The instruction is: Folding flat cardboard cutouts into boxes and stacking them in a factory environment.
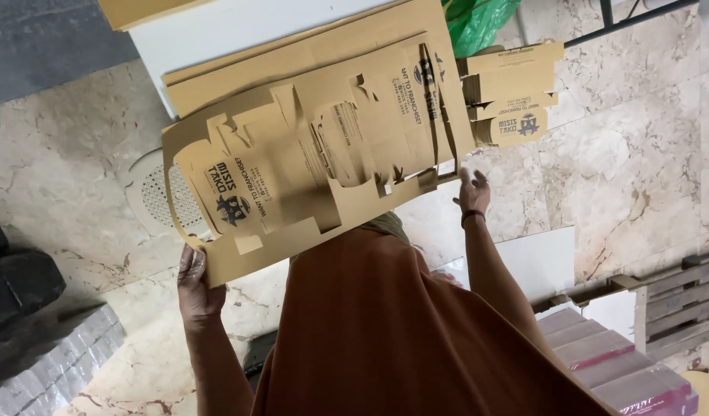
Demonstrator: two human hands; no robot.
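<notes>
The left hand (196,286), at seven o'clock in the view, gripped the lower corner of a die-cut cardboard sheet (308,173), thumb on the top face and fingers hidden beneath. The right hand (473,192), at about three o'clock from the sheet's middle, was open with fingers spread, touching or just beside the sheet's right edge; whether it gripped could not be told. A dark band circled its wrist. The sheet hung tilted in the middle of the view, with cut-outs and dark printing on it. Past it, toward twelve o'clock, more sheets lay on a white table (216,35). A stack of folded cartons (512,92) stood at two o'clock, just beside the sheet. A floor drain (158,196) showed at nine o'clock, wooden pallets (678,296) at four.
</notes>
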